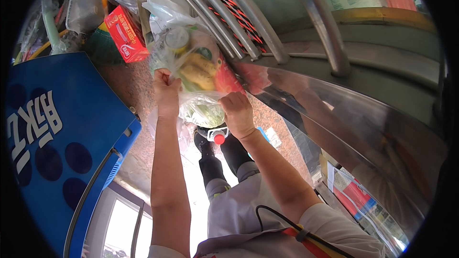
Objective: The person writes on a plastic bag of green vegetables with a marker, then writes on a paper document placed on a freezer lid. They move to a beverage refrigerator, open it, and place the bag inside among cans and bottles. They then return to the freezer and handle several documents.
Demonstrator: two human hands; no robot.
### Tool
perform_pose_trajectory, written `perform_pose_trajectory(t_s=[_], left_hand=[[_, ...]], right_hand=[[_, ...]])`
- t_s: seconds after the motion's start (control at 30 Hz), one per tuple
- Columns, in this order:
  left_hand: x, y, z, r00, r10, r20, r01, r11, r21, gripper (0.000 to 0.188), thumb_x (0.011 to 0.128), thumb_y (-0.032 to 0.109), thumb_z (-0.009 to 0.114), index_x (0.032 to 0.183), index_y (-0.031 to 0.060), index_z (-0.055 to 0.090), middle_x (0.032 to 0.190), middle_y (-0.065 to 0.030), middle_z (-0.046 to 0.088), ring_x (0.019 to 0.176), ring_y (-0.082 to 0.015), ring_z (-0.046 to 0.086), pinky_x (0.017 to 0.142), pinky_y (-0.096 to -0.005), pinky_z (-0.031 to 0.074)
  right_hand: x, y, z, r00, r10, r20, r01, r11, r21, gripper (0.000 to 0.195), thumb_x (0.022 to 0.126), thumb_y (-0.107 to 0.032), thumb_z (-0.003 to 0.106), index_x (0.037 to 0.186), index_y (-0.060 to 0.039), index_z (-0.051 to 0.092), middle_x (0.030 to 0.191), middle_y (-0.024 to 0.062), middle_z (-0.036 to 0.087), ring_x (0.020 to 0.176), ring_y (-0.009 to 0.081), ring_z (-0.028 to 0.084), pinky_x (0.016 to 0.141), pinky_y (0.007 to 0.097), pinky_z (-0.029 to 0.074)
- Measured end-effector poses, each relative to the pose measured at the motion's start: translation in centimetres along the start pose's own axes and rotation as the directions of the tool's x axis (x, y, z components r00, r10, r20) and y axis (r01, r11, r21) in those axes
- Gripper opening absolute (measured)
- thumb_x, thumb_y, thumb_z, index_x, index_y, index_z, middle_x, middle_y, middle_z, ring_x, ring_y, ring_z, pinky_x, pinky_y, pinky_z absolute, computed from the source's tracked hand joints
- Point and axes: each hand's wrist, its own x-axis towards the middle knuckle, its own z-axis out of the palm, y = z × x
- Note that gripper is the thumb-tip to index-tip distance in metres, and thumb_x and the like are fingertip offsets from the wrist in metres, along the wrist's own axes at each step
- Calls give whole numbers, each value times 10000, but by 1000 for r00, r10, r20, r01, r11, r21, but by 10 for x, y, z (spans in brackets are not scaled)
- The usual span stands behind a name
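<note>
Both my hands grip the edge of a thin clear plastic bag (pixel 168 62). My left hand (pixel 166 91) pinches its left side between thumb and fingers, and my right hand (pixel 236 113) holds its lower right part in closed fingers. Through the plastic show bananas (pixel 199 70), a round jar or can (pixel 177 39) with a pale lid, and a red package (pixel 227 79). Pale green vegetables (pixel 204 113), also wrapped in clear plastic, lie between my wrists. Just below them, near my feet, is a bottle's red cap (pixel 218 138) with a white handle.
A blue cabinet (pixel 68 125) with white lettering stands at left. Behind it are a red box (pixel 126 34), a clear plastic tub (pixel 84 9) and a green broom (pixel 104 44). Metal bars (pixel 247 18) with red-black rope and a shiny metal counter side (pixel 322 114) fill the right.
</note>
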Motion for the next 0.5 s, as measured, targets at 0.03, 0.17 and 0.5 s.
perform_pose_trajectory(t_s=[0.03, 0.17, 0.5], left_hand=[[-1, 1, 0, 1000, 7, 10, -7, 1000, 24, 296, 702, -140, 507, 879, 87, 439, 755, 8, 467, 607, -58, 427, 530, -199, 376], [-7, 6, 2, 998, 56, 25, -59, 986, 159, 347, 684, -156, 465, 937, 81, 467, 816, 5, 429, 695, -79, 409, 615, -200, 374], [-16, 8, -9, 911, 235, 338, -410, 594, 693, 412, 697, -119, 478, 1047, 77, 568, 996, -106, 466, 926, -255, 487, 823, -345, 419]], right_hand=[[1, 0, -2, 1000, -2, -7, 2, 1000, 1, 154, 611, 18, 577, 733, -75, 571, 691, 65, 503, 695, 257, 529, 642, 359, 437], [2, 0, -7, 1000, -5, 1, 5, 1000, -30, 97, 632, -26, 556, 706, -79, 524, 692, 67, 475, 709, 248, 514, 638, 355, 431], [3, -11, -9, 970, 139, 199, -99, 975, -198, 37, 693, -90, 531, 729, -87, 540, 732, 72, 493, 709, 235, 567, 614, 337, 477]])
